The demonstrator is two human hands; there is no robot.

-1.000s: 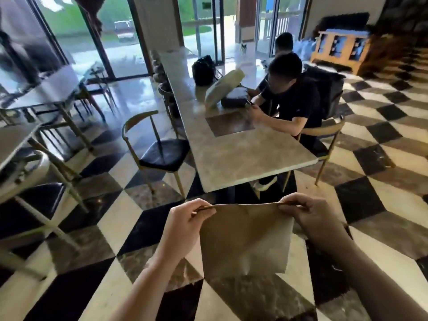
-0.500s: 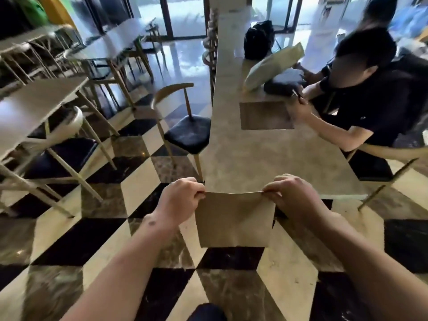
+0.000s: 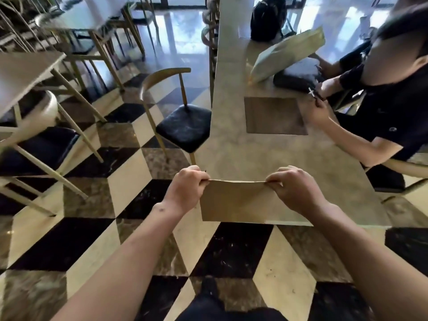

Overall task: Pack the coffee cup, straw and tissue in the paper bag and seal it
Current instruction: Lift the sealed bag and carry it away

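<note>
Left hand point(image 3: 185, 191) and right hand point(image 3: 294, 191) each pinch a top corner of the flat paper bag point(image 3: 236, 202), held over the near edge of the marble table point(image 3: 243, 154). Beyond, a seated person point(image 3: 382, 93); black backpack point(image 3: 266, 17) farther.

1. We see one task thing: a brown paper bag point(image 3: 236, 201), flat and folded, plain on the side facing us.
2. We see it hanging upright from its top edge, pinched at both upper corners, top edge nearly level.
3. We find its lower edge at the near end of the marble table point(image 3: 231, 149), over that end's edge.
</note>
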